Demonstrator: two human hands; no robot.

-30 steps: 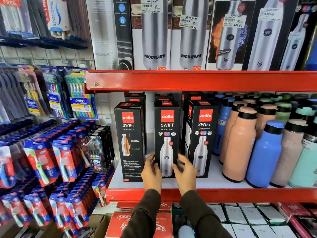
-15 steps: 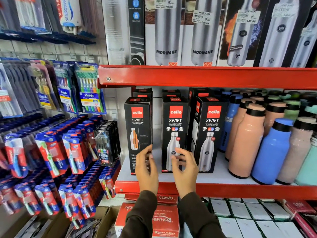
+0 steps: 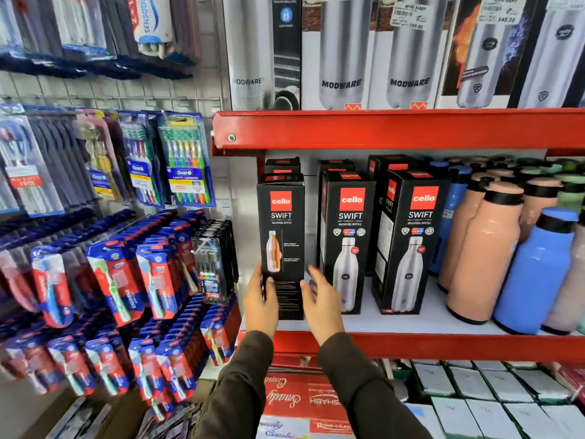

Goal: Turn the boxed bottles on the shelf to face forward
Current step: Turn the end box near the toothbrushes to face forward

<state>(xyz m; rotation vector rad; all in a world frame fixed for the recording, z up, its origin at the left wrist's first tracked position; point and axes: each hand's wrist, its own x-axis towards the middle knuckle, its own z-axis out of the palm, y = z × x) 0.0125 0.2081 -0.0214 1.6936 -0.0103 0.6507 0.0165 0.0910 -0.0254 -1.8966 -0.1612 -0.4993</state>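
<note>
Three black "cello SWIFT" bottle boxes stand in a row at the front of the red shelf (image 3: 411,345). The left box (image 3: 281,229) shows a panel with a small orange bottle picture and text. The middle box (image 3: 348,236) and the right box (image 3: 411,242) each show a large steel bottle picture. My left hand (image 3: 261,301) holds the left box's lower left edge, thumb on its front. My right hand (image 3: 321,301) is at that box's lower right edge, fingers spread and blurred, partly in front of the middle box. More black boxes stand behind the row.
Loose peach (image 3: 484,251) and blue bottles (image 3: 535,274) crowd the shelf right of the boxes. The upper red shelf (image 3: 395,128) carries Modware boxes. Toothbrush packs (image 3: 186,160) hang on the left. White and red cartons lie below the shelf.
Both hands have left the middle box and shifted left to the lower part of the left box. The view has moved closer to the shelf.
</note>
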